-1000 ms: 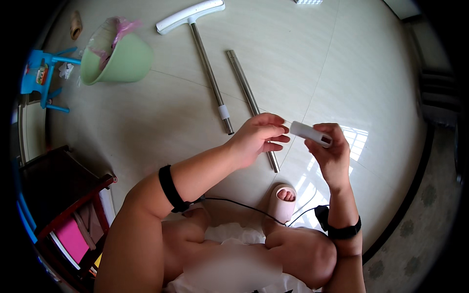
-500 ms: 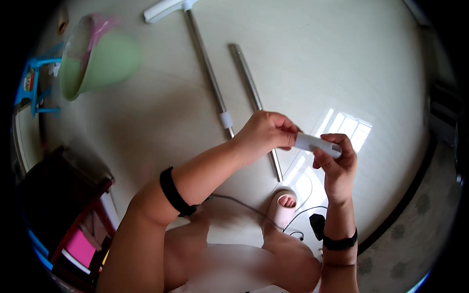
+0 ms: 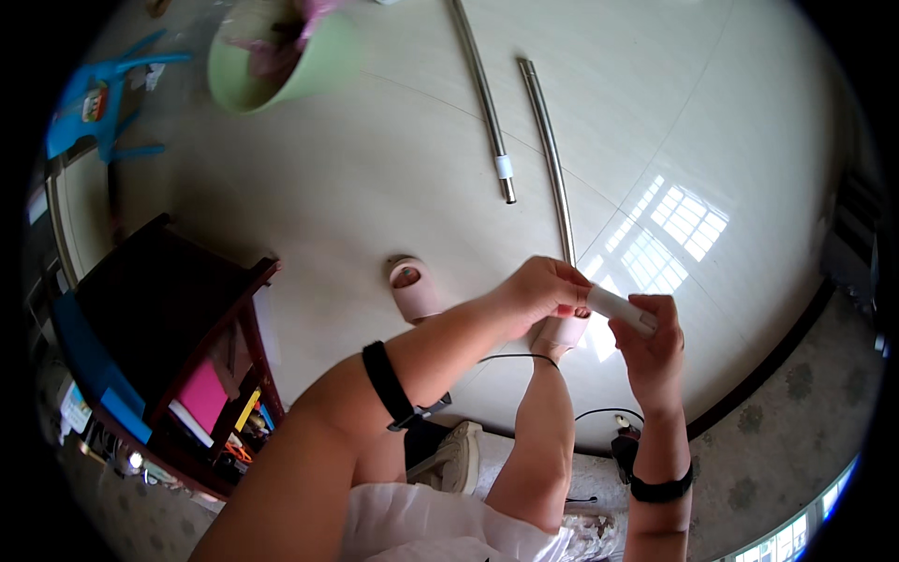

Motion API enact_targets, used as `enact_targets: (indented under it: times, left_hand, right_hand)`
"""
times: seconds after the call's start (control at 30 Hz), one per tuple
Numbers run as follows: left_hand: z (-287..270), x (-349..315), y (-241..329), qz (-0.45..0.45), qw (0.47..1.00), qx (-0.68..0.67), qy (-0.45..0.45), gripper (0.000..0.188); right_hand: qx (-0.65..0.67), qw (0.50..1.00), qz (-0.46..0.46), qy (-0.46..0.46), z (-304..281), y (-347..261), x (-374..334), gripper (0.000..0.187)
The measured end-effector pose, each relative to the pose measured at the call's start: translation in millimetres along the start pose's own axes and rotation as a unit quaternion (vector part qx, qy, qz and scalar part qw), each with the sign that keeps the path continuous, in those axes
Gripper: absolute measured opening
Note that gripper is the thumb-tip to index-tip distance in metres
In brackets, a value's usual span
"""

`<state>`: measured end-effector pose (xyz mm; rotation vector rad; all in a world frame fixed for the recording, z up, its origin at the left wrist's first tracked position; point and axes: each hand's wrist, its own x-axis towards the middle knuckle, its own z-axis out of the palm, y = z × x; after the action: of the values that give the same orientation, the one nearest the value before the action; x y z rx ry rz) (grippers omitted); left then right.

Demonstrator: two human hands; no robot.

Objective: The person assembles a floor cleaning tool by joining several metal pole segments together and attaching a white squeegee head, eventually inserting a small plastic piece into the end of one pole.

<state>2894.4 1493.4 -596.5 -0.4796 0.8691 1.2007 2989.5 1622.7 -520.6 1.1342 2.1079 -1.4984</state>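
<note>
A short white plastic tube (image 3: 615, 307) is held up between my two hands, slanting down to the right. My left hand (image 3: 543, 292) pinches its left end with thumb and fingers. Around its right end curl the fingers of my right hand (image 3: 652, 348). Beyond them, two steel poles lie on the floor. The nearer steel pole (image 3: 551, 150) runs down behind my left hand, which hides its lower end. To its left, the other steel pole (image 3: 480, 80) carries a white collar (image 3: 504, 167) near its lower end.
At the upper left stands a light green bin (image 3: 323, 70) with a pinkish plastic bag inside. A blue plastic stool (image 3: 112, 98) is farther left. A dark wooden cabinet (image 3: 159, 290) holds bright items on its shelves. Pink slippers (image 3: 415, 295) are on my feet, and a thin cable (image 3: 510, 356) trails nearby.
The view has shifted, so the poles and bin sit higher and farther right, and the broad white pole head has left the picture. Both hands still hold the white tube, now tilted slightly more.
</note>
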Motion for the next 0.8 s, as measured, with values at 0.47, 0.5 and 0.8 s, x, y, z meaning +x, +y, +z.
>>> enact_targets:
  times: [0.47, 0.5, 0.8]
  left_hand:
    - [83, -272, -29, 0.286, 0.947, -0.118, -0.083, 0.036]
    - [94, -303, -38, 0.316, 0.938, -0.126, -0.065, 0.034]
    - [158, -525, -170, 0.569, 0.759, -0.317, -0.002, 0.027]
  right_hand:
    - [-0.086, 0.985, -0.141, -0.06, -16, -216, -192, 0.02]
    - [-0.056, 0.987, -0.123, -0.085, -16, -238, -220, 0.021]
    - [-0.023, 0.883, -0.244, -0.4, 16, -298, -395, 0.026]
